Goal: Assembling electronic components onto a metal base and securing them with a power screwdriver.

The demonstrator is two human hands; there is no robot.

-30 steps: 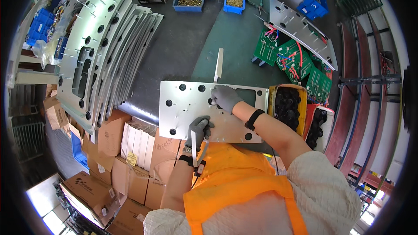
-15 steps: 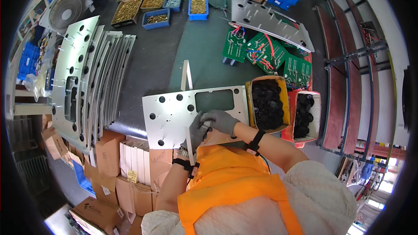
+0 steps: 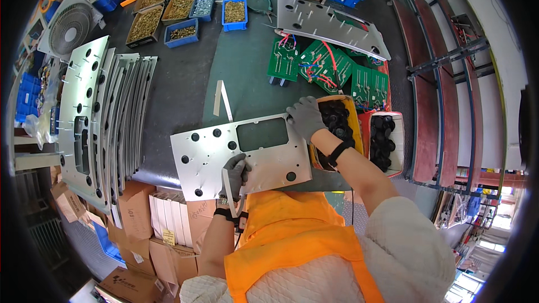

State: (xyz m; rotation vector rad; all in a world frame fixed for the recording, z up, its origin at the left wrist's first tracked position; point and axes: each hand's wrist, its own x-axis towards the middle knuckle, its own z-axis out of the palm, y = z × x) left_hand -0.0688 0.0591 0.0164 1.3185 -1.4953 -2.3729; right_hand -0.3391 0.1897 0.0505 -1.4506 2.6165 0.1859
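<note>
A flat grey metal panel (image 3: 264, 157) with round holes and a rectangular cut-out lies on the dark workbench in front of me. My left hand (image 3: 236, 173), in a grey glove, rests on the panel's near edge and holds a thin white strip. My right hand (image 3: 306, 116), also gloved, reaches over the panel's right end into a yellow bin (image 3: 355, 113) of black round parts (image 3: 337, 120), fingers curled at the bin's left rim. Whether it holds a part is hidden.
A red-and-white bin (image 3: 396, 134) of black parts stands right of the yellow one. Green circuit boards (image 3: 331, 67) and a long metal panel (image 3: 325, 22) lie behind. A stack of metal panels (image 3: 106, 118) leans at left. Small bins of screws (image 3: 185, 14), a fan (image 3: 70, 28), cardboard boxes (image 3: 140, 219) below.
My right hand has moved from the middle of the panel to the yellow bin at right. My head has shifted, bringing the bench closer. My left hand stays at the near edge.
</note>
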